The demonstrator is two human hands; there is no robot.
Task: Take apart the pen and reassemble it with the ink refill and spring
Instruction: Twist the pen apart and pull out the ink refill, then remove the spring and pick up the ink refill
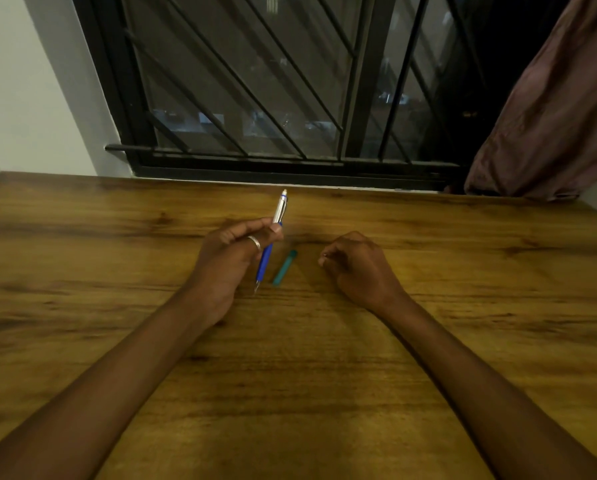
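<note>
Left hand (228,252) grasping blue pen (266,259), tip down over table (82,237). Teal piece (284,267) just right of pen, flat. Right hand (356,268) loosely curled right of pen; contents unclear.

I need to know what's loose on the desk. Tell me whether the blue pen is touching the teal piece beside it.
Apart. The head view shows a strip of bare wooden table between the blue pen, held in the left hand, and the teal piece lying flat.
</note>
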